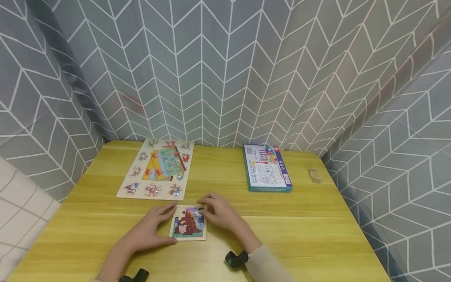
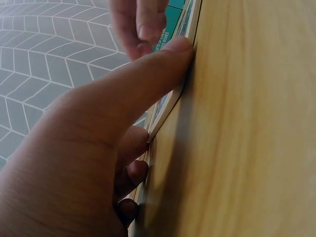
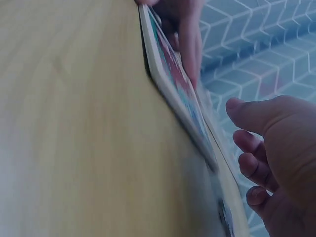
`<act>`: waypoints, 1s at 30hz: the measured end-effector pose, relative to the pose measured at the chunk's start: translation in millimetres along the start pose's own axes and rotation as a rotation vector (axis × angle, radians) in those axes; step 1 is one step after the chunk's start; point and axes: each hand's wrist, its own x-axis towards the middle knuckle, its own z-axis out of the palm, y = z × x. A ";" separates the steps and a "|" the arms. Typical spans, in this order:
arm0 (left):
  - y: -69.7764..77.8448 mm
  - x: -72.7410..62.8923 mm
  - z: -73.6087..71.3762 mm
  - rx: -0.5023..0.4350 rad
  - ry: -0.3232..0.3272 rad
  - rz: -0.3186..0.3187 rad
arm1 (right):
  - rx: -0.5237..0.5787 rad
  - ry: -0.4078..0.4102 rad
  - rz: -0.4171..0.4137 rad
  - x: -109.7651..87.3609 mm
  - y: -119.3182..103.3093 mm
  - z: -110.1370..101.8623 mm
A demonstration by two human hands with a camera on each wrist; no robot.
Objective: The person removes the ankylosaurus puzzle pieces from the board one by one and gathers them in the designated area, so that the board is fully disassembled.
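Observation:
A small square picture puzzle [image 1: 188, 223] in a pale wooden frame lies on the table, showing a dark red creature. My left hand [image 1: 149, 232] grips it from the left, thumb at the near left corner and fingers by the far left corner. In the left wrist view the left thumb [image 2: 148, 69] presses along the frame's edge. My right hand [image 1: 221, 211] hovers by the puzzle's far right corner with loosely bent fingers. The right wrist view shows that hand [image 3: 276, 153] apart from the frame [image 3: 173, 98], holding nothing.
Beyond the left hand lies a white board [image 1: 127, 184] with sea-animal pictures and colourful cards [image 1: 170, 162] on it. A teal-edged box [image 1: 267, 168] lies at the back right, with a small beige piece [image 1: 315, 175] beside it. A patterned grey curtain [image 1: 225, 78] borders the table [image 1: 299, 235].

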 end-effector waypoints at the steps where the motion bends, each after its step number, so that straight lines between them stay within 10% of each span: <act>1: -0.2 0.8 0.0 0.000 -0.001 0.001 | -0.004 -0.010 -0.004 3.5 -3.7 2.1; 30: 0.5 -1.0 1.7 0.023 0.024 0.018 | -0.069 -0.077 -0.025 14.6 -13.4 33.6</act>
